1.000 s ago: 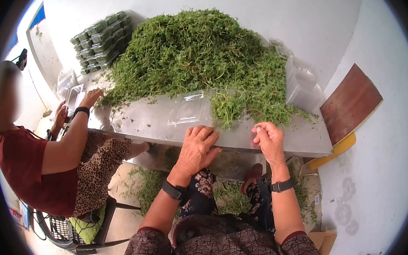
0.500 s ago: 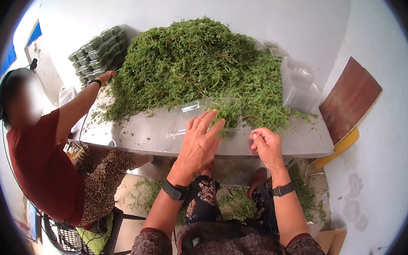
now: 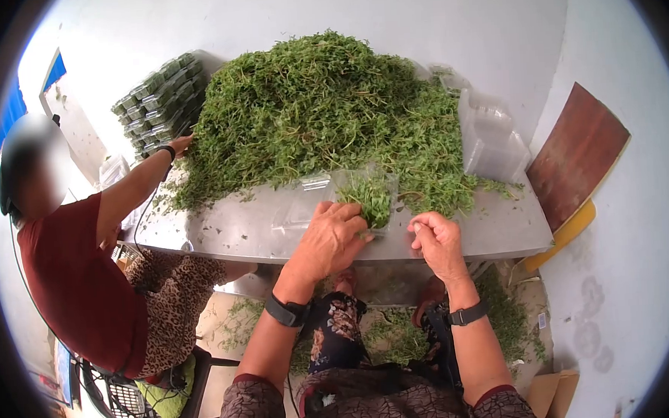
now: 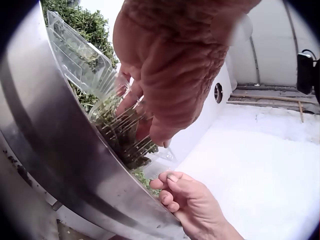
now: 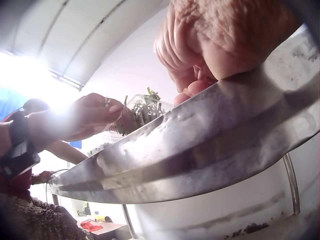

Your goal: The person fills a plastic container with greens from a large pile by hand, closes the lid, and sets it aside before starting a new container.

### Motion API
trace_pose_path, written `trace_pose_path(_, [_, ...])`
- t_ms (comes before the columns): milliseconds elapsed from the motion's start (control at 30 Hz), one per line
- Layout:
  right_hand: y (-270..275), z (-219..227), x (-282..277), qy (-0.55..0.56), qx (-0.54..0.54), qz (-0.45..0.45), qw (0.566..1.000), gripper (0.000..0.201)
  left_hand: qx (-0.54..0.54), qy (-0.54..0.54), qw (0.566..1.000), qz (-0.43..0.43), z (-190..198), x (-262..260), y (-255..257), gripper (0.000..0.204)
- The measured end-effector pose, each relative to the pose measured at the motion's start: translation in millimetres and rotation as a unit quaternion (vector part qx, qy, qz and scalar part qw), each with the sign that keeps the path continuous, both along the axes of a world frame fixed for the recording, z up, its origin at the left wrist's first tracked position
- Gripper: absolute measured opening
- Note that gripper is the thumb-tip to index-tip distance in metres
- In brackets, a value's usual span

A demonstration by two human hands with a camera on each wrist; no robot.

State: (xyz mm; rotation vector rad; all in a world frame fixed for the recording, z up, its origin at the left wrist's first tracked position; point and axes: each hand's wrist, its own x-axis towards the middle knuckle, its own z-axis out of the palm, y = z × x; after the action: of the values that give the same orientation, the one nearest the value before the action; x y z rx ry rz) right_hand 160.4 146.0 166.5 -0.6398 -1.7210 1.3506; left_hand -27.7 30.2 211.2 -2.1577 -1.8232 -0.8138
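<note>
A clear plastic clamshell box (image 3: 389, 198) of leafy green sprigs (image 3: 374, 195) lies near the table's front edge, its lid (image 3: 297, 209) folded open to the left. My left hand (image 3: 330, 241) is over the box's near left side. In the left wrist view its fingers (image 4: 129, 102) press on the sprigs and show through the box's ribbed wall. Just right of the box, my right hand (image 3: 438, 243) rests at the table edge, fingers loosely curled and thumb by the forefinger, with nothing seen in it.
A large heap of greens (image 3: 306, 97) covers the back of the metal table (image 3: 230, 233). Nested clear boxes (image 3: 491, 140) stand at the right, stacked filled boxes (image 3: 159, 101) at the back left. Another person (image 3: 81, 275) sits at the left, reaching to the heap's edge.
My left hand rose from the table edge, reached to the greens in the box and now presses on them. My right hand stayed nearly still. The other person's arm reached toward the heap.
</note>
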Motion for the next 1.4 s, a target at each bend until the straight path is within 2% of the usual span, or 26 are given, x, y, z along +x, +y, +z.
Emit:
trace_pose_path(333, [3.9, -3.9, 2.1, -0.017, 0.012, -0.001, 1.000, 0.012, 0.022, -0.054, 0.998, -0.030, 1.1, 0.5, -11.4, 0.014])
trace_pose_path(400, [5.6, -3.1, -0.7, 0.079, 0.047, 0.001, 0.996, 0.017, 0.024, -0.065, 0.997, -0.021, -2.5, -1.1, -10.8, 0.016])
trace_pose_path(433, [4.5, 1.9, -1.1, 0.078, 0.050, 0.002, 0.996, 0.017, 0.027, -0.067, 0.997, -0.016, -4.2, -1.0, -10.4, 0.018])
trace_pose_path(500, [-2.1, 19.2, -2.0, 0.043, 0.257, -0.064, 0.963, 0.022, 0.030, -0.070, 0.997, -0.009, -4.2, 1.3, -9.2, 0.020])
trace_pose_path(533, [-7.8, 29.7, -4.7, 0.041, 0.257, -0.063, 0.964, 0.022, 0.028, -0.095, 0.995, -0.006, -2.3, 3.9, -9.2, 0.022])
trace_pose_path(600, [-19.0, 48.9, -14.6, -0.023, 0.400, -0.041, 0.915, 0.026, 0.026, -0.120, 0.992, -0.003, -2.0, 7.3, -8.3, 0.024])
trace_pose_path(633, [-23.5, 51.9, -20.4, -0.055, 0.416, -0.039, 0.907, 0.026, 0.044, -0.115, 0.992, -0.003, -2.9, 8.6, -7.6, 0.023])
trace_pose_path(667, [-25.3, 50.7, -24.9, -0.055, 0.419, -0.038, 0.906, 0.026, 0.064, -0.110, 0.992, -0.001, -3.3, 8.7, -6.8, 0.021])
trace_pose_path(733, [-25.0, 41.1, -33.2, -0.125, 0.439, -0.033, 0.889, 0.025, 0.066, -0.093, 0.993, -0.002, -5.8, 5.3, -6.7, 0.021])
trace_pose_path(900, [-19.0, 28.9, -27.6, -0.123, 0.440, -0.048, 0.888, 0.015, 0.076, -0.076, 0.994, -0.016, -6.5, 5.0, -10.7, 0.016])
trace_pose_path(967, [-18.9, 33.6, -23.1, -0.171, 0.475, -0.052, 0.862, 0.014, 0.094, -0.037, 0.995, 0.009, -7.4, 6.1, -11.0, 0.017])
trace_pose_path(1067, [-17.9, 34.6, -22.7, -0.175, 0.484, -0.051, 0.856, 0.015, 0.054, -0.008, 0.998, 0.039, -6.7, 0.8, -12.0, 0.018])
trace_pose_path(1200, [-16.6, 32.1, -24.3, -0.169, 0.461, -0.035, 0.871, 0.014, 0.018, -0.019, 0.997, 0.070, -8.6, -0.5, -13.5, 0.021])
trace_pose_path(1267, [-15.9, 32.7, -22.6, -0.122, 0.445, -0.026, 0.887, 0.016, 0.031, -0.062, 0.997, 0.037, -9.0, -0.6, -15.7, 0.027])
trace_pose_path(1400, [-16.1, 43.9, -18.9, -0.118, 0.437, -0.038, 0.891, 0.023, 0.085, -0.104, 0.990, 0.034, -10.1, -7.1, -24.4, 0.033])
